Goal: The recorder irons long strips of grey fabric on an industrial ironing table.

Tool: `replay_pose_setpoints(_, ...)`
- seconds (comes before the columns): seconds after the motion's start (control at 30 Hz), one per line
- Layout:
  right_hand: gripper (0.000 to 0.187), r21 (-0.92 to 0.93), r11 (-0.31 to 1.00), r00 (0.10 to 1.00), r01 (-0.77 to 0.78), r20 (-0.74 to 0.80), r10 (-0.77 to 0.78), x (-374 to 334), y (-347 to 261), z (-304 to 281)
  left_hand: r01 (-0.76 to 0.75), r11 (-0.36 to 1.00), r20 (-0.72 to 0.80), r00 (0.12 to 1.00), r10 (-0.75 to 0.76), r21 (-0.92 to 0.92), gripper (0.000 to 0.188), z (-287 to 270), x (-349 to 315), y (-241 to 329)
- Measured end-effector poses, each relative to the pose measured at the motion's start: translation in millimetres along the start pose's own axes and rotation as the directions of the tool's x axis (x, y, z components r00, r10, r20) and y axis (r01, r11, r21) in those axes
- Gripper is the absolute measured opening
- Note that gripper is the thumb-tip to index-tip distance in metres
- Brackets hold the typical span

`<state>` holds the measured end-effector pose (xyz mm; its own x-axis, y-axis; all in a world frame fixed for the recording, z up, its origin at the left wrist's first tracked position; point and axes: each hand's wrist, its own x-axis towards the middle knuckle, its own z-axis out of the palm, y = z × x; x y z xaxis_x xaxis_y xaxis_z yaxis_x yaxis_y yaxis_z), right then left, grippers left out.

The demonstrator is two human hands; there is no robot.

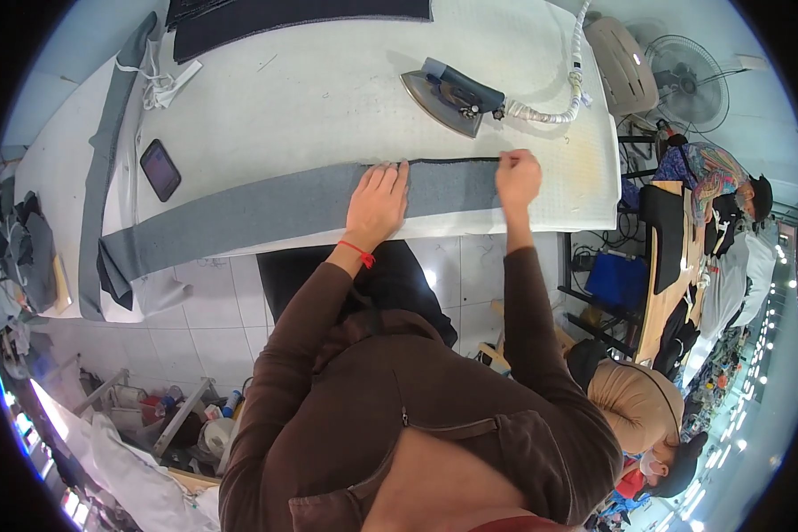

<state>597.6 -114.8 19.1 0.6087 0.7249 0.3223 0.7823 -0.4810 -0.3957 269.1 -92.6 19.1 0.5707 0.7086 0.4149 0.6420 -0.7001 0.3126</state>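
Observation:
A long strip of grey-blue cloth (266,202) lies along the near edge of the white padded table, its far edge showing a narrow dark fold between my hands. Flat on the strip, fingers stretched toward that far edge, rests my left hand (377,206), with a red string at its wrist. At the strip's right end my right hand (518,182) is closed in a pinch on the cloth's corner. Beyond the hands an iron (457,96) lies on the table, its metal soleplate edge showing and a wrapped hose running off to the right.
A phone (160,170) lies left on the padded table (310,97). Dark cloth pieces (301,28) are stacked at the far edge. White ties (160,87) lie near another grey strip (106,168). A fan (686,82) stands far right; two people work at the right.

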Motion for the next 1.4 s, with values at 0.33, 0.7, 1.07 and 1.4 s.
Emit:
replay_pose_setpoints(0.33, 0.013, 0.151, 0.545, 0.545, 0.825, 0.049, -0.837, -43, -84, 15, 0.008, 0.999, -0.010, 1.000, -0.008, -0.037, 0.055, -3, 6, 3)
replay_pose_setpoints(0.7, 0.031, 0.241, 0.493, 0.479, 0.836, 0.117, -0.870, -36, -75, 8, 0.017, 1.000, 0.023, 1.000, -0.016, -0.010, 0.062, -1, 3, 1)
replay_pose_setpoints(1.07, 0.052, 0.063, 0.664, 0.644, 0.745, 0.191, -0.740, -84, -91, -4, 0.040, 0.999, 0.029, 0.999, -0.040, 0.012, 0.061, -3, 5, 3)
replay_pose_setpoints(1.4, 0.021, 0.367, 0.635, 0.663, 0.680, 0.063, -0.746, -52, -91, 17, 0.040, 0.999, 0.020, 0.999, -0.040, -0.010, 0.062, -1, 5, -3)
